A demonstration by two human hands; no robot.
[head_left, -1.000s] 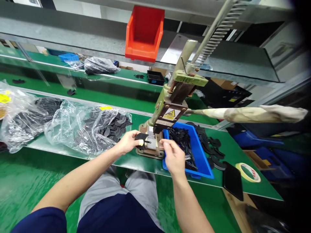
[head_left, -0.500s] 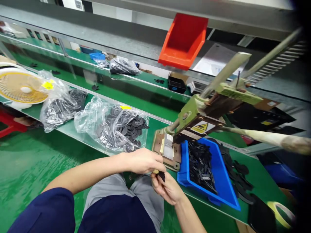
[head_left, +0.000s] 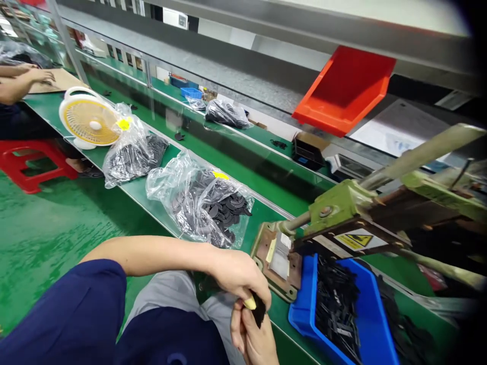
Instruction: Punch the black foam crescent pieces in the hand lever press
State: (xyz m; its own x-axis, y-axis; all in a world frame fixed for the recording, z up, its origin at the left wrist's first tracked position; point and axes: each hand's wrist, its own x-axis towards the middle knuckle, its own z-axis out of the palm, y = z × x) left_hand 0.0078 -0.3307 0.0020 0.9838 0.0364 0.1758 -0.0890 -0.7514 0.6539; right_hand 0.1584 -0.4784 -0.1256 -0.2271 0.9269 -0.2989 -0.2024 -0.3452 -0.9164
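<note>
My left hand (head_left: pixel 239 274) reaches across above my lap, its fingers closed on a small dark flat piece (head_left: pixel 259 310). A pale yellow cover (head_left: pixel 250 303), perhaps a finger cot, shows at the tip of its thumb. From below, my right hand (head_left: pixel 253 337) pinches the same piece, fingertips meeting the left ones. Part of the piece is hidden by the fingers. Just beyond the hands is the base plate (head_left: pixel 262 253) of a green hand press (head_left: pixel 335 205). A clear plastic bag (head_left: pixel 198 203) of dark curved flat pieces lies on the bench to the left.
A blue bin (head_left: pixel 304 304) of thin black parts stands right of the press. An orange-red bin (head_left: pixel 346 91) hangs overhead at the shelf. Another filled bag (head_left: pixel 133 154), a fan (head_left: pixel 91 121) and a red stool (head_left: pixel 36 159) are leftward. Another person's hands (head_left: pixel 36 76) show far left.
My view has swung left, bringing the red stool and another person's hands into sight. Both my hands stay together on the dark piece, which now shows more of its face.
</note>
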